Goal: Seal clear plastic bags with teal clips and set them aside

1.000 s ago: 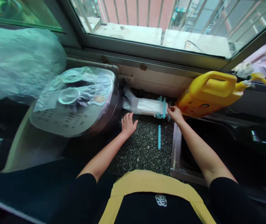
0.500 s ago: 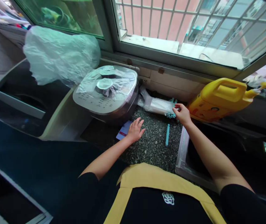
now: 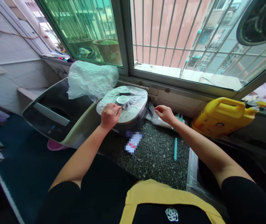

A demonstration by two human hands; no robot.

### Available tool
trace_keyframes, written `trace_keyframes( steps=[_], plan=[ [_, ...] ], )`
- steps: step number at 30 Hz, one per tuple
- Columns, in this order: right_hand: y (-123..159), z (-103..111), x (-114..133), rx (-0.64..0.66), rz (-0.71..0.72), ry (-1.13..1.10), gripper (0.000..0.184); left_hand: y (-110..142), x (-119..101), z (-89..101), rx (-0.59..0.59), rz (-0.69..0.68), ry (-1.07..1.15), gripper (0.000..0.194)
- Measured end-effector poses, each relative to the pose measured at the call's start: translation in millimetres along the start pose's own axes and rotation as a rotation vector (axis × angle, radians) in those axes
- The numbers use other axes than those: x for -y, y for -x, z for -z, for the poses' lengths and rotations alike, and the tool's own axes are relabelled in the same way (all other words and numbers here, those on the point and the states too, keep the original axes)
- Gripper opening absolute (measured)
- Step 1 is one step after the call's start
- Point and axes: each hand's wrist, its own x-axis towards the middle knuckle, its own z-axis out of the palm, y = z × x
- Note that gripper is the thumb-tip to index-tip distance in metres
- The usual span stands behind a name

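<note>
My left hand (image 3: 110, 117) is above the front left of a rice cooker (image 3: 136, 104) whose lid is covered with clear plastic film. Its thumb and fingers are pinched together; anything between them is too small to make out. To the right of the cooker, my right hand (image 3: 165, 114) is also pinched, over a clear plastic packet (image 3: 158, 120), and whether it grips anything is hidden. Several teal clips (image 3: 180, 118) lie by the packet. One teal sealing clip (image 3: 175, 149) rests alone on the speckled countertop (image 3: 153, 155). A blurred-out white and red card (image 3: 133, 143) lies before the cooker.
A yellow jug (image 3: 221, 116) stands at the right, behind a dark sink (image 3: 219, 161). On the left is a dark-lidded washing machine (image 3: 51, 115) with a crumpled plastic bag (image 3: 92, 77) on it. A barred window (image 3: 170, 37) runs along the back.
My left hand has moved from the countertop up over the cooker and its fingers have closed. My right hand has moved left, away from the teal clips. The view has shifted.
</note>
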Motion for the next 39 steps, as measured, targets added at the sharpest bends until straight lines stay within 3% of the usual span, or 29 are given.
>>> trace_keyframes(
  steps=[4,8,13,19,28,34,39],
  plan=[
    [-26,-18,42,0.095,0.119,0.098,0.018,-20,31,-2.7,0.105,-0.017,-0.108,0.020],
    [-38,-36,69,0.185,0.241,0.239,0.030,-25,38,-7.0,0.218,-0.067,-0.210,0.023],
    [-43,-48,77,0.261,0.277,0.372,0.021,-30,33,-12.4,0.258,-0.081,-0.293,0.025],
    [-44,-45,78,0.271,0.279,0.403,0.022,-35,33,-16.5,0.222,-0.115,-0.270,0.024],
    [-21,-1,71,0.117,0.272,0.127,0.012,-37,23,-13.6,0.085,-0.109,-0.168,0.018],
    [24,43,62,0.089,0.197,-0.081,0.009,-33,-13,-5.9,-0.040,-0.188,-0.072,0.019],
    [70,84,58,0.116,0.057,-0.276,0.019,-28,-45,-1.5,-0.090,-0.244,0.025,0.020]
  ],
)
